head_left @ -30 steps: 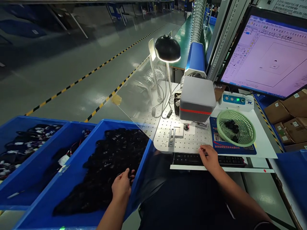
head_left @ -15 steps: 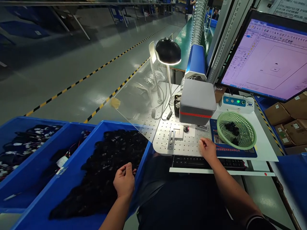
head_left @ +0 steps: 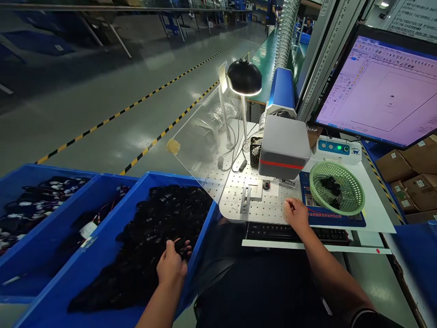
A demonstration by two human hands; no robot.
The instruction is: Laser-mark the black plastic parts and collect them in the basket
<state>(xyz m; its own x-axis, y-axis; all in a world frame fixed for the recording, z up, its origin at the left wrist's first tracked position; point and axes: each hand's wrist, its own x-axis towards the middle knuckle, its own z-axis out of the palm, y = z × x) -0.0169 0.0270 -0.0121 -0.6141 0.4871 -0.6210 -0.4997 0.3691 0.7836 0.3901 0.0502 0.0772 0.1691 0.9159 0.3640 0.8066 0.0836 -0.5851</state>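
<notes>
My left hand [head_left: 172,262] is over the blue bin [head_left: 139,191] full of small black parts [head_left: 164,214]. Its thumb and fingers are curled around one small black part [head_left: 179,246]; the exact kind does not show. My right hand [head_left: 296,212] rests at the front right edge of the perforated metal plate [head_left: 229,205], fingers curled in. Whatever they may hold is hidden. On the plate sit a metal bracket fixture [head_left: 245,200] and a small round black piece [head_left: 266,185], below the grey machine head [head_left: 285,146].
A green basket [head_left: 357,200] with a few black parts stands right of the plate, on a blue mat [head_left: 336,220]. A keyboard [head_left: 266,229] lies on the tray in front. A lamp [head_left: 244,76], a monitor [head_left: 378,91] and a clear panel [head_left: 196,150] surround the station.
My left hand has turned and its fingers have spread somewhat, with a black part now visible between them. My right hand stays in place. The camera view has shifted slightly.
</notes>
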